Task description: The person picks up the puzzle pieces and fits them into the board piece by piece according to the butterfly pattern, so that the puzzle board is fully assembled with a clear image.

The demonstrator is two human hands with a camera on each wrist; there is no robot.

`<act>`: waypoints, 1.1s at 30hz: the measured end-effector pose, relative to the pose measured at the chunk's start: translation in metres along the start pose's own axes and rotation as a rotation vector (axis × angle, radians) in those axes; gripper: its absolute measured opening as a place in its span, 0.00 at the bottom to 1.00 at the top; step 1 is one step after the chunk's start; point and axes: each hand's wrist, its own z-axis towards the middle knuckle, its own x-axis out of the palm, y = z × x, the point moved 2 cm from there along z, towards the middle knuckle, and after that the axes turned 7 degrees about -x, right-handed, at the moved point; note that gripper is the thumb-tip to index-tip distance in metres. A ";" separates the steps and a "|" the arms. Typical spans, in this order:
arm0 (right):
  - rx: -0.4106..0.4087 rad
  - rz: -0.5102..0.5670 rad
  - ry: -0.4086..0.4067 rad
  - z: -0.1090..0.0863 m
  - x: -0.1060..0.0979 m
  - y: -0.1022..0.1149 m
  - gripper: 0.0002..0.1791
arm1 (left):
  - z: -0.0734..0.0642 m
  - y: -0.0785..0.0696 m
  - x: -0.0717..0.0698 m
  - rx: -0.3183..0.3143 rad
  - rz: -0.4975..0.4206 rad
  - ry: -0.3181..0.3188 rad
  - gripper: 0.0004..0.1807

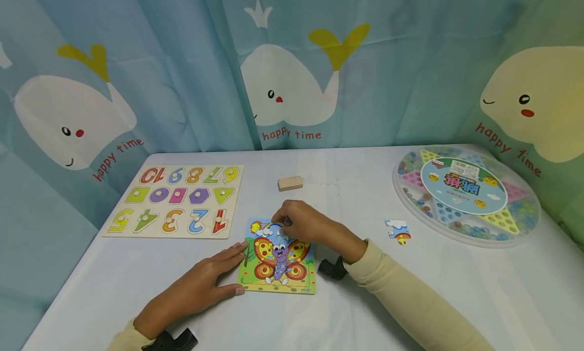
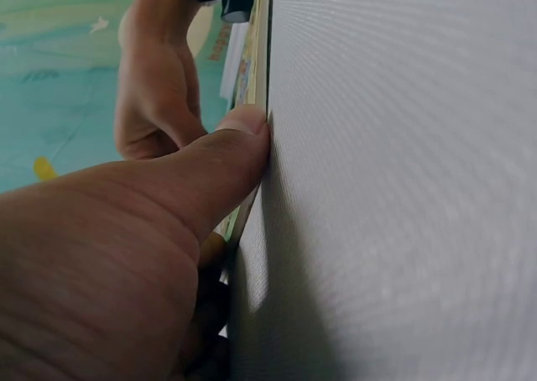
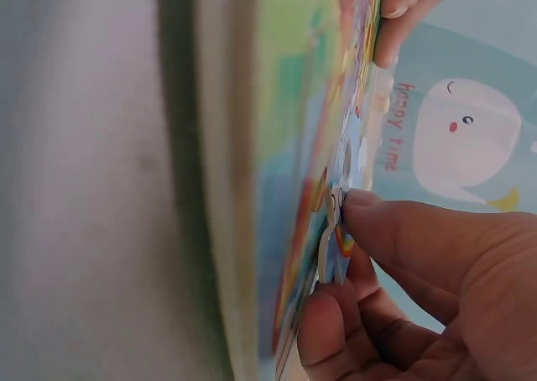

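Note:
A butterfly jigsaw puzzle board [image 1: 274, 286] lies flat on the white table in the head view. My left hand [image 1: 196, 287] rests at its left side, fingers extended to the edge and thumb touching near the lower left corner. In the left wrist view the thumb [image 2: 210, 159] presses against the board's thin side. Over the upper part of the puzzle, my right hand [image 1: 303, 223] pinches a small puzzle piece [image 3: 331, 251] with a bit of rainbow on it, low against the picture. The fingers partly hide that piece and the puzzle's top right corner.
A loose puzzle piece [image 1: 398, 231] lies right of the right forearm. Behind the puzzle sits a wooden block [image 1: 290, 183]. A number and shape board [image 1: 234, 196] is at the left, and a round clear marble game case [image 1: 463, 186] at the right.

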 end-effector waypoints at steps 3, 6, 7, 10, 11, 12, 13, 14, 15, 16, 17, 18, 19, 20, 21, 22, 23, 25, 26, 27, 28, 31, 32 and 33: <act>0.020 0.003 0.014 0.001 0.000 0.000 0.11 | 0.000 0.000 0.000 -0.001 0.002 0.001 0.40; 0.026 0.002 0.024 0.002 0.000 0.000 0.11 | -0.001 0.000 0.000 0.001 0.003 -0.001 0.40; 0.029 0.003 0.026 0.002 0.000 0.000 0.11 | -0.001 0.000 0.000 0.002 0.002 -0.001 0.40; 0.032 -0.003 0.033 0.003 0.000 -0.001 0.12 | -0.001 0.000 0.000 0.004 -0.002 0.001 0.40; 0.032 -0.005 0.036 0.003 0.000 -0.001 0.12 | -0.001 0.000 0.000 0.004 -0.002 0.002 0.40; 0.033 -0.004 0.040 0.004 0.000 -0.001 0.12 | 0.000 0.000 0.000 0.004 -0.002 0.004 0.40; 0.034 -0.001 0.041 0.003 0.000 -0.002 0.12 | 0.000 0.001 0.000 0.003 -0.001 0.006 0.40; 0.031 0.006 0.041 0.003 -0.001 -0.002 0.12 | 0.000 0.001 0.000 0.003 -0.002 0.009 0.40; 0.028 0.013 0.042 0.002 -0.001 -0.003 0.13 | 0.000 0.001 0.000 0.003 -0.002 0.011 0.40; 0.027 0.028 0.041 0.002 -0.002 -0.004 0.13 | 0.000 0.001 0.000 0.003 -0.002 0.012 0.40; 0.023 0.043 0.040 0.001 -0.002 -0.005 0.14 | 0.000 0.001 0.000 0.003 -0.003 0.013 0.40; 0.017 0.062 0.035 -0.001 -0.004 -0.007 0.14 | 0.000 0.001 0.000 0.004 -0.003 0.014 0.40; 0.008 0.077 0.029 -0.002 -0.005 -0.008 0.14 | 0.001 0.001 0.000 0.005 -0.004 0.015 0.40; 0.003 0.093 0.023 -0.004 -0.006 -0.009 0.14 | 0.001 0.001 0.000 0.006 -0.004 0.015 0.40; -0.002 0.103 0.019 -0.005 -0.008 -0.011 0.14 | 0.001 0.001 0.000 0.007 -0.003 0.014 0.39; -0.005 0.115 0.014 -0.007 -0.010 -0.012 0.14 | 0.001 0.001 0.001 0.006 -0.002 0.012 0.39; -0.007 0.120 0.010 -0.008 -0.012 -0.013 0.13 | 0.001 0.001 0.001 0.005 -0.001 0.011 0.39; -0.010 0.116 0.002 -0.011 -0.016 -0.015 0.13 | 0.001 0.001 0.001 0.004 -0.002 0.009 0.39; -0.008 0.117 -0.001 -0.012 -0.019 -0.016 0.13 | 0.001 0.000 0.001 0.003 -0.001 0.007 0.39; -0.003 0.114 -0.003 -0.014 -0.021 -0.017 0.13 | 0.001 0.000 0.001 0.002 -0.001 0.006 0.39; 0.000 0.112 -0.006 -0.015 -0.024 -0.018 0.13 | 0.000 0.000 0.001 0.001 -0.001 0.005 0.39; 0.009 0.109 -0.022 -0.021 -0.031 -0.023 0.13 | 0.000 -0.001 0.001 0.001 0.005 0.003 0.39; 0.010 0.106 -0.028 -0.023 -0.033 -0.025 0.13 | 0.000 -0.001 0.001 0.002 0.007 0.003 0.39; 0.009 0.102 -0.034 -0.025 -0.036 -0.027 0.13 | 0.000 -0.001 0.001 0.002 0.008 0.003 0.39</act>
